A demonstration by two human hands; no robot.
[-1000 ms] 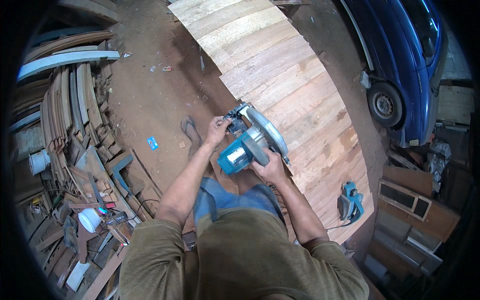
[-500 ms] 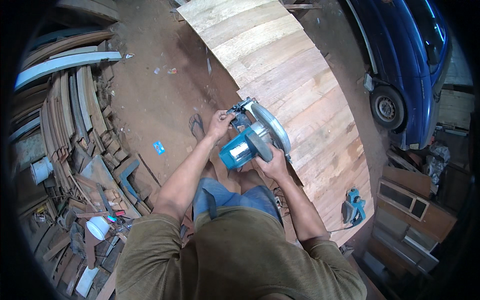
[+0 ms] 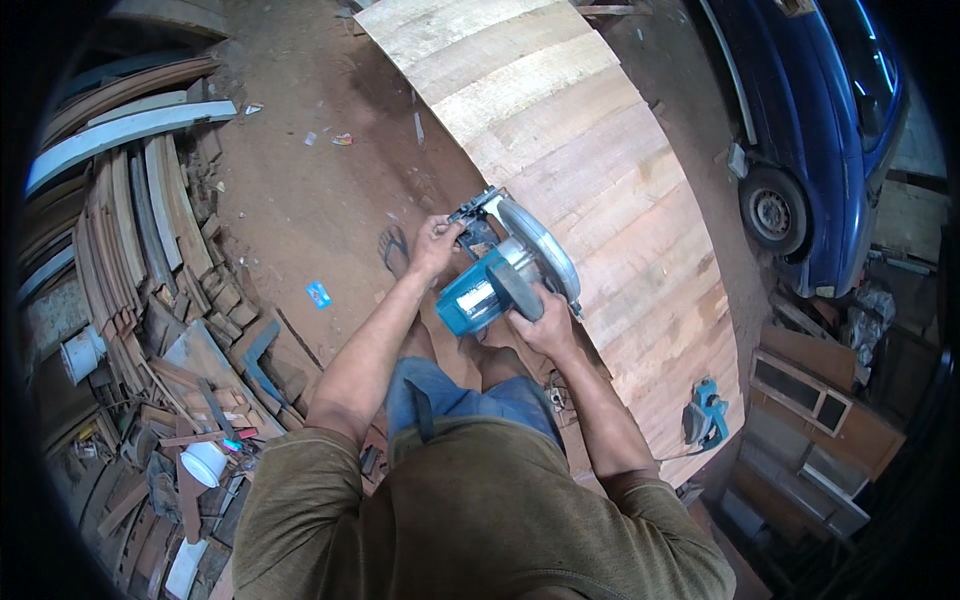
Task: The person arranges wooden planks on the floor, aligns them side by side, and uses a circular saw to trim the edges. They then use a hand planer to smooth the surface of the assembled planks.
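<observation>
A teal circular saw (image 3: 478, 298) with a grey blade guard sits at the left edge of a long panel of joined wooden boards (image 3: 590, 160). My right hand (image 3: 543, 325) is wrapped round the saw's dark rear handle. At the front of the saw, my left hand (image 3: 434, 246) has its fingers closed on the edge of the dark base plate. The guard overlaps the panel, while the motor housing hangs out over the side toward my legs. The blade's lower part is hidden.
A teal electric planer (image 3: 708, 415) rests on the panel's near right corner. Stacked timber (image 3: 120, 240) and offcuts fill the left side, with a white bucket (image 3: 204, 463) among them. A blue car (image 3: 825, 150) stands at right, above wooden frames (image 3: 800, 395).
The saw and both hands have shifted very slightly up and left in the picture, and the saw's front now covers the small step in the panel's edge. Both grips look the same.
</observation>
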